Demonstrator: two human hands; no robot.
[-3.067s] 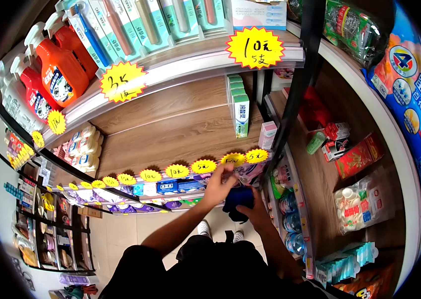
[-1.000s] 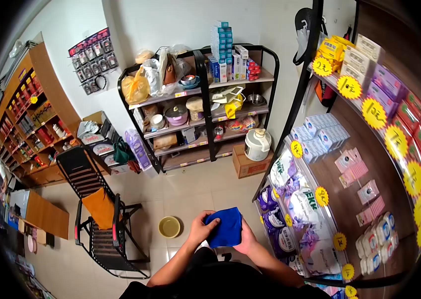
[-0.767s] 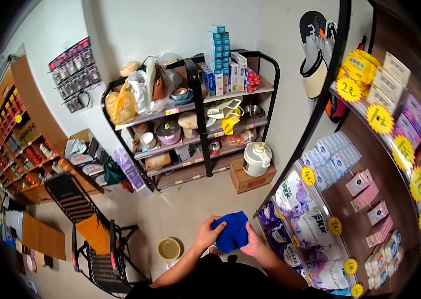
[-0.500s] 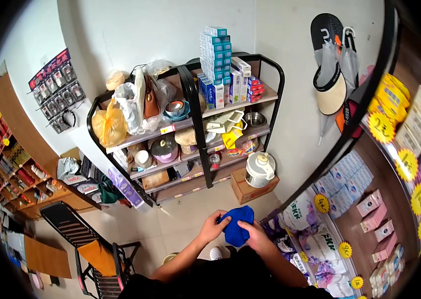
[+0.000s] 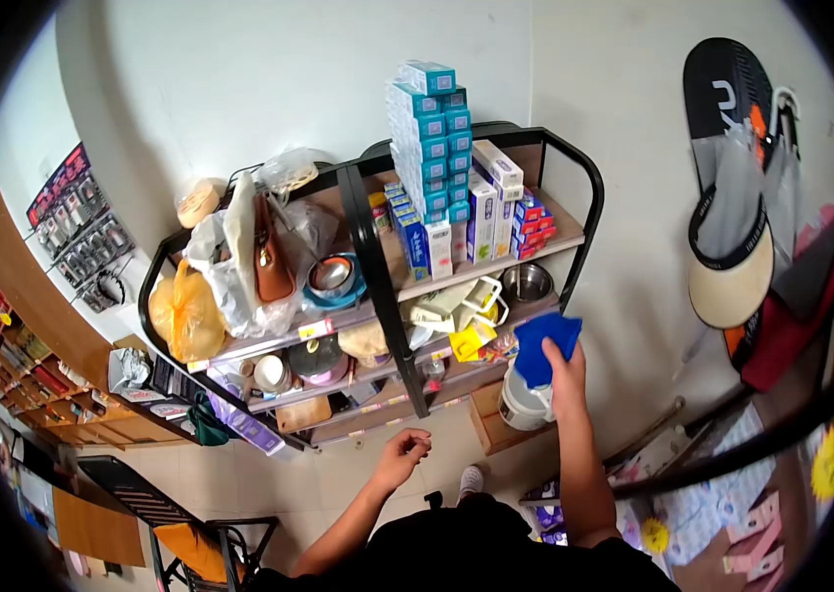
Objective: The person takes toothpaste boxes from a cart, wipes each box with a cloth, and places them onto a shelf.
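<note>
A folded blue cloth (image 5: 537, 347) is held in my right hand (image 5: 567, 375), raised in front of the lower part of the black-framed shelf. The thumb lies over the cloth, and the cloth overlaps the view of the white pot (image 5: 523, 403) behind it. My left hand (image 5: 402, 459) is apart from the cloth, above the floor, with its fingers curled loosely and nothing seen in them. Teal boxes (image 5: 434, 148) are stacked high on the top shelf, beside white and purple boxes (image 5: 482, 217) and small red boxes (image 5: 532, 225).
A yellow bag (image 5: 185, 314) and a brown handbag (image 5: 272, 259) sit on the shelf's left half. Caps (image 5: 729, 281) hang on the right wall. A black folding chair (image 5: 131, 488) stands at lower left. A dark shelf frame (image 5: 732, 456) crosses the lower right.
My left hand has let go of the cloth and moved away from it. My right hand has carried the cloth up and to the right. The view has come closer to the back shelf.
</note>
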